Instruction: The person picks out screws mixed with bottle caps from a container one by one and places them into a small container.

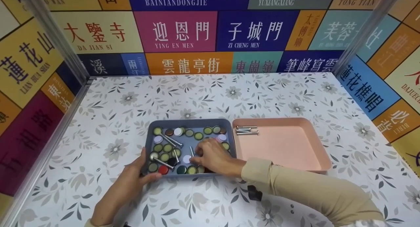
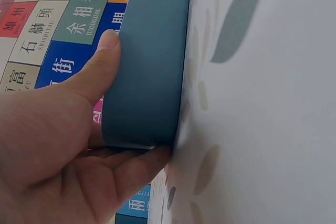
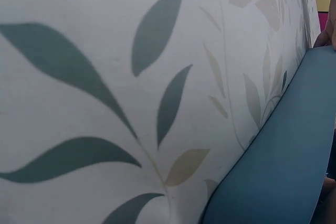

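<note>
A blue tray (image 1: 192,124) holds bottle caps of several colours and long silver bolts (image 1: 169,140). My left hand (image 1: 133,174) grips its near left corner; in the left wrist view, the thumb (image 2: 107,51) lies at the rim and the fingers bend round the corner. Inside the tray, my right hand (image 1: 215,158) has its fingers curled down among the caps, and a silver bolt (image 1: 192,151) shows at its thumb and fingertips. A pale lilac cap (image 1: 186,159) lies beside the thumb. The right hand's own fingers are hidden in the right wrist view by the tray wall (image 3: 273,156).
A pink tray (image 1: 282,148) stands against the right side of the blue one, with several silver bolts (image 1: 246,131) in its far left corner. The table (image 1: 210,95) has a leaf-patterned cover. Walls of coloured sign panels (image 1: 177,31) enclose the back and sides.
</note>
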A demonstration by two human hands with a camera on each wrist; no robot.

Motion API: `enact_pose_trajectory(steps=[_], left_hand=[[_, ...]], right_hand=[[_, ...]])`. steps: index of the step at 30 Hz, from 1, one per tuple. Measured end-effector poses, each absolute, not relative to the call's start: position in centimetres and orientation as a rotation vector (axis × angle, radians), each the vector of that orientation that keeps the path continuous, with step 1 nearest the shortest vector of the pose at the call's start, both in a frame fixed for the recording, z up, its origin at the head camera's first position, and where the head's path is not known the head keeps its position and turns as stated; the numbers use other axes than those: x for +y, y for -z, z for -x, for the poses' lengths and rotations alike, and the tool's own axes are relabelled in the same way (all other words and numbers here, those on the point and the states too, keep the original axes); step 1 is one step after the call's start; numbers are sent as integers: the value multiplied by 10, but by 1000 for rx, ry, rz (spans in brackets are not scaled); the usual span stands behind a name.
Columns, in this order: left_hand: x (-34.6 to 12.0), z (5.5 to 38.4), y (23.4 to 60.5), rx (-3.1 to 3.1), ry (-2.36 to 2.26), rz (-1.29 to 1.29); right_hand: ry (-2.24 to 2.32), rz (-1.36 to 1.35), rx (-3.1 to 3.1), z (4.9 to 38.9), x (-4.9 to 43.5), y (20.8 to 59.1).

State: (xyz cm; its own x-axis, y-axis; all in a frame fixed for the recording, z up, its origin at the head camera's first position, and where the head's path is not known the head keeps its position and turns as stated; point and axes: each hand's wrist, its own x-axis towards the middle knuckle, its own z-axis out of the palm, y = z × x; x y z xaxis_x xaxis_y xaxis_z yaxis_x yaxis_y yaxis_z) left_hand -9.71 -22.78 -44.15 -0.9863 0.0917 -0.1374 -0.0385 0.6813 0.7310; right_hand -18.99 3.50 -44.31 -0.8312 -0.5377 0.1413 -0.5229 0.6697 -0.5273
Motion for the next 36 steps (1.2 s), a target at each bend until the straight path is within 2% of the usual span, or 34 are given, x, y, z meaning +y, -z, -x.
enact_pose_trajectory(steps=[22, 36], left_hand=[[-228, 98, 442, 2721, -1180, -29], [-228, 99, 442, 2716, -1161, -11]], right_hand=[[884, 975, 2857, 195, 35, 447], [872, 876, 2791, 198, 35, 442]])
